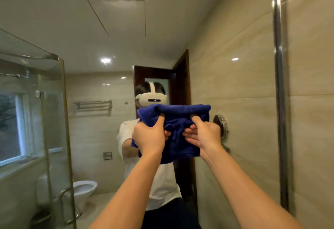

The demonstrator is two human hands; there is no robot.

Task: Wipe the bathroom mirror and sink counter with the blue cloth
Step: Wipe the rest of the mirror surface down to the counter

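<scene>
A bunched blue cloth [178, 122] is held up in front of the large bathroom mirror [101, 84], which fills most of the view. My left hand [149, 136] grips the cloth's left side, thumb tucked into a fold. My right hand [203, 134] grips its right side, thumb on top and fingers underneath. Both arms reach forward at about chest height. Whether the cloth touches the glass I cannot tell. The sink counter is out of view below the frame.
The mirror's chrome edge strip [280, 91] runs vertically at right, with tiled wall beyond it. A round wall-mounted fitting [221, 123] sits just right of my right hand. In the reflection are a glass shower enclosure [45, 120], toilet [84, 189], towel rack [93, 105] and dark door frame.
</scene>
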